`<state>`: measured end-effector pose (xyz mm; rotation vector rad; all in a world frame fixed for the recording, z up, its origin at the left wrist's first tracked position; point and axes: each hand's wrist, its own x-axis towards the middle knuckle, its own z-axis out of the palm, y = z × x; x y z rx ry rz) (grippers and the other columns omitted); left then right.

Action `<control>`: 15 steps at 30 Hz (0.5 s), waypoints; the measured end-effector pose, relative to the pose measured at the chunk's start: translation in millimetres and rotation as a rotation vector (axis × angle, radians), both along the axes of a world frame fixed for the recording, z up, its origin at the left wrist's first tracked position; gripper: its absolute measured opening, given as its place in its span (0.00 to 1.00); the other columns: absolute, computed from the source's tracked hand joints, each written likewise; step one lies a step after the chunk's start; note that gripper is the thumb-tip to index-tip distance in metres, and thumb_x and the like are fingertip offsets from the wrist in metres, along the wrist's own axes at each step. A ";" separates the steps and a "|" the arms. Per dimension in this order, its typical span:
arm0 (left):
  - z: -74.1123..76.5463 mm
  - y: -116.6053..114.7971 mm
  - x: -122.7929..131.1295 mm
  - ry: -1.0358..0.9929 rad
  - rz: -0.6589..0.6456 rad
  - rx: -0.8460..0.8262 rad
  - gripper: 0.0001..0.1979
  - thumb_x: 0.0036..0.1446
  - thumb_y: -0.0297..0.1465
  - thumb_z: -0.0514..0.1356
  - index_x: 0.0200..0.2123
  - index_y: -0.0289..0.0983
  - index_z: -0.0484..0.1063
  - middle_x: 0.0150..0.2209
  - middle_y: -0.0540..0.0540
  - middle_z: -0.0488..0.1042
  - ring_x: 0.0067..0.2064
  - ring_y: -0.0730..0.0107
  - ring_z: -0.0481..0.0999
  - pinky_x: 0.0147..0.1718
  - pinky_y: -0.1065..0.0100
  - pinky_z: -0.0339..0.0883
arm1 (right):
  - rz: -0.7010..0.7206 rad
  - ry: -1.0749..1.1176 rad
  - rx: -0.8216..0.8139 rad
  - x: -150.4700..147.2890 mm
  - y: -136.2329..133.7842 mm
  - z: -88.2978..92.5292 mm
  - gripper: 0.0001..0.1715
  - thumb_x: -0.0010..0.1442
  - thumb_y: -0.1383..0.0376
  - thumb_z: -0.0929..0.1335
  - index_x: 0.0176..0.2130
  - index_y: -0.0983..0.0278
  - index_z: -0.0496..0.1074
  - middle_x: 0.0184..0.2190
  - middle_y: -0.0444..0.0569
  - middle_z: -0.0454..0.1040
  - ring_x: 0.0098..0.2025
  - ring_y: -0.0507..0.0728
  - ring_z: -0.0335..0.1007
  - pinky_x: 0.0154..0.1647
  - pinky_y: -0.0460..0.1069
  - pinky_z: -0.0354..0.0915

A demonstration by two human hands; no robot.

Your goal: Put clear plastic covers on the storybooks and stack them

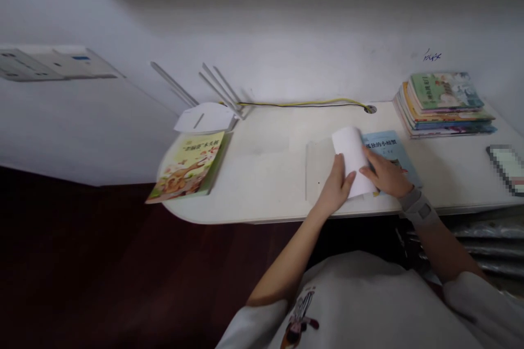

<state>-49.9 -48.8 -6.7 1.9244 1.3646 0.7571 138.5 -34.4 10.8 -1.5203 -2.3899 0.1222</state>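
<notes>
A white sheet of paper [351, 147] stands bent in a curve near the front edge of the white desk. My left hand [336, 188] grips its left side, with the thumb across its face. On the right side, my right hand [385, 173] holds the sheet's edge by the thumb, and its fingers reach over a blue book [382, 140]. The blue book lies partly under the white sheet and my right hand, its lower part hidden. To the left of the sheet, a thin, seemingly see-through sheet [317, 166] lies flat on the desk.
A green-yellow book [186, 169] overhangs the desk's left end, before a white router [207, 117] with upright antennas. Yellow and black cables [303, 103] run to a desk hole [370, 109]. A book stack [448, 103] and a phone-like pixelated object [507, 169] are at right.
</notes>
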 end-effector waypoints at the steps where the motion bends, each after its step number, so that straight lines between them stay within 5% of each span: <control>1: -2.2 0.2 5.1 0.013 -0.035 0.022 0.34 0.67 0.42 0.43 0.68 0.29 0.40 0.70 0.33 0.43 0.70 0.61 0.45 0.66 0.56 0.48 | 0.030 0.035 -0.036 -0.4 0.5 4.1 0.38 0.67 0.54 0.56 0.69 0.64 0.42 0.64 0.61 0.60 0.62 0.67 0.61 0.57 0.63 0.62; 6: -14.4 1.3 10.9 0.245 -0.118 0.155 0.31 0.67 0.38 0.45 0.68 0.29 0.44 0.67 0.30 0.52 0.69 0.52 0.47 0.64 0.47 0.50 | 0.090 -0.003 -0.155 -7.6 4.6 12.8 0.33 0.64 0.55 0.62 0.65 0.62 0.58 0.70 0.59 0.42 0.68 0.69 0.48 0.62 0.62 0.57; 10: -15.9 -1.6 -8.6 0.480 0.011 0.213 0.30 0.66 0.40 0.47 0.67 0.33 0.51 0.66 0.35 0.56 0.69 0.45 0.45 0.64 0.41 0.42 | -0.008 -0.108 -0.124 -14.8 4.3 4.2 0.30 0.63 0.61 0.63 0.62 0.64 0.62 0.70 0.60 0.41 0.67 0.72 0.50 0.60 0.64 0.58; 15: -16.2 -3.9 -27.1 0.573 0.110 0.169 0.36 0.65 0.48 0.45 0.67 0.28 0.51 0.66 0.28 0.54 0.69 0.40 0.46 0.62 0.40 0.46 | -0.061 -0.131 -0.087 -12.6 2.4 -0.1 0.30 0.62 0.63 0.63 0.62 0.67 0.62 0.71 0.59 0.39 0.66 0.74 0.51 0.59 0.65 0.60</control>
